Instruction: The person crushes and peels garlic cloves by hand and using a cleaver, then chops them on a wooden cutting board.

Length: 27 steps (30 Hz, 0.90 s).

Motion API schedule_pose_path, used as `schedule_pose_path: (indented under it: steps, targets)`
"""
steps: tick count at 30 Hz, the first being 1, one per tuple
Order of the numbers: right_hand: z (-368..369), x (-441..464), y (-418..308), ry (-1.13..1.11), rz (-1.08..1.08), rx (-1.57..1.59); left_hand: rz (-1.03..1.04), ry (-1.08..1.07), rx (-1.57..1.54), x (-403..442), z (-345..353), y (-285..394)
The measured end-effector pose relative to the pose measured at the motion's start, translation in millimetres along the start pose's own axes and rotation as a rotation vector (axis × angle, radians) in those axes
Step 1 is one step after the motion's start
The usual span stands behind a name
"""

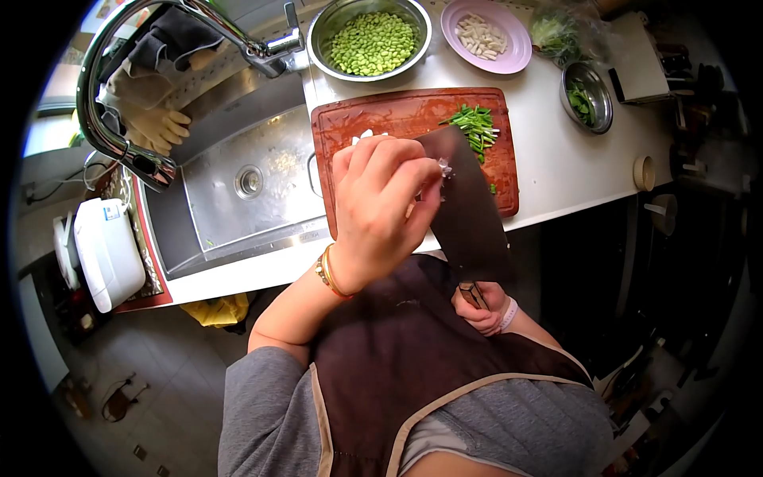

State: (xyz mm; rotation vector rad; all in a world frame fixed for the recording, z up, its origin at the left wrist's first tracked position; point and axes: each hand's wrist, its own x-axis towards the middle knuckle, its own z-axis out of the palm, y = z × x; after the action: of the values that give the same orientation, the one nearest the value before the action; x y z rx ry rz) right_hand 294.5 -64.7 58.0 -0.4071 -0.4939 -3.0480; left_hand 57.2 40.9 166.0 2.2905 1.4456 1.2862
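My right hand (481,312) grips the wooden handle of a cleaver (470,211), low in front of my apron. Its broad dark blade is raised over the right part of a reddish-brown cutting board (413,113). Curled and closed, my left hand (381,195) is at the blade's left edge. Small whitish-purple bits (445,168) cling there by the fingertips; what lies inside the fingers is hidden. Chopped green onions (477,127) lie on the board beyond the blade. A few white pieces (367,137) show behind my left knuckles.
A metal bowl of green beans (373,44) and a pink plate with white pieces (520,48) stand behind the board. A small metal bowl of greens (586,97) is right. The steel sink (238,215) and curved faucet (87,87) are left.
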Motion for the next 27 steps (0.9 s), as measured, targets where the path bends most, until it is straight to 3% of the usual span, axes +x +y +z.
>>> schedule_pose_path:
  steps: [4,6,7,11,18,21,27]
  targets:
    - [1,0,-2,0.018,-0.013,0.006,-0.179,0.008,-0.268,-2,0,-9]
    - [1,1,-4,0.000,-0.019,0.006,-0.618,0.020,-0.934,-3,-4,-14]
    - [1,2,-5,-0.018,-0.024,0.007,-0.684,0.037,-1.130,-1,-7,-17]
    - [4,3,-8,-0.011,-0.014,0.028,-0.800,0.107,-1.277,-1,-12,-26]
    - [1,3,-9,-0.001,-0.037,0.024,-0.687,0.051,-1.047,-8,-7,-19]
    - [0,3,-10,0.010,-0.036,0.032,-0.253,0.102,-0.465,-6,-1,-18]
    - [3,6,-12,0.062,-0.018,0.014,-0.013,0.081,-0.278,-9,9,-19]
